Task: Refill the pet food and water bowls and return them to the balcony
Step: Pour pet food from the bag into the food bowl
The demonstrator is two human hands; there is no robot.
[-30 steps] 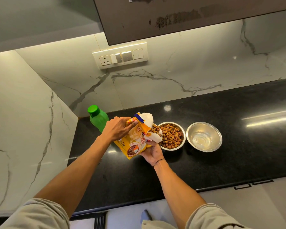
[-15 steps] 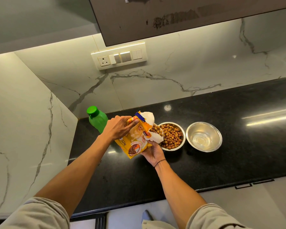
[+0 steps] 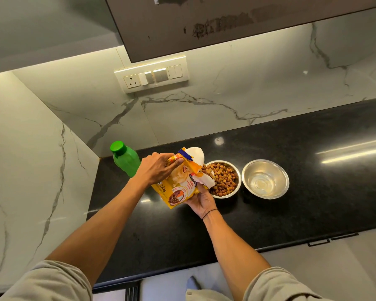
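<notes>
Kibble step: left hand [image 3: 155, 170] and right hand [image 3: 201, 200], fingers wrapped on the food bag [image 3: 179, 182], tip it over the food bowl [image 3: 223, 179]; next, righting it.

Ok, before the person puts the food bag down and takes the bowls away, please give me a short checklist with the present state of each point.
1. Food bowl filled with kibble: ok.
2. Water bowl holds water: ok, only shallow.
3. Food bag held by left hand and right hand: ok.
4. Bag top closed: not ok, torn open beside the bowl.
5. Green bottle capped: ok.
6. Spilled kibble on counter: cannot tell.
</notes>
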